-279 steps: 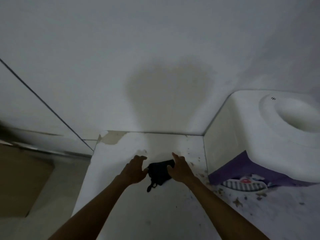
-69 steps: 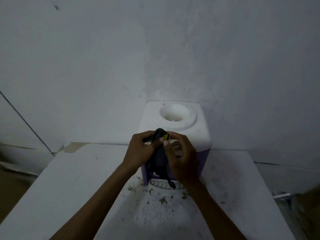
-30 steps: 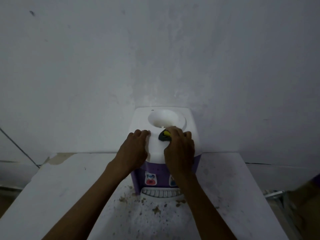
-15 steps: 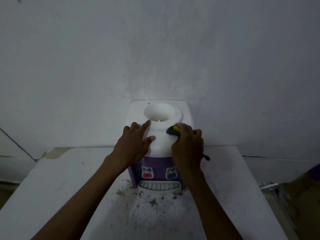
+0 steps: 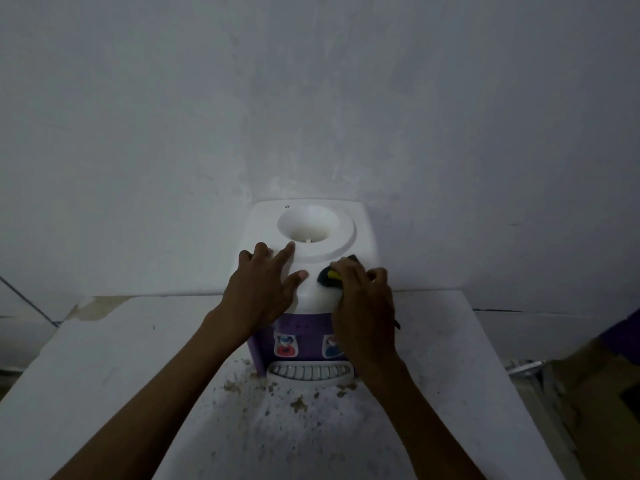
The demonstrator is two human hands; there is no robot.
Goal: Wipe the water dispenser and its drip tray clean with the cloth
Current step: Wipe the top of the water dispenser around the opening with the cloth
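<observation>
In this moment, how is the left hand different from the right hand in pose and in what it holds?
The left hand lies open and flat, fingers spread, holding nothing; the right hand is curled over the dark cloth. The left hand is on the left part of the top, the right hand on the front right. Both rest on the white top of the water dispenser.

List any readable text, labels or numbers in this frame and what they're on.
No legible text anywhere.
Water dispenser: two red-and-blue tap stickers on the purple front, pictures only; the right one is partly hidden by the right hand.
Small dark mark on its top: too small to read.
</observation>
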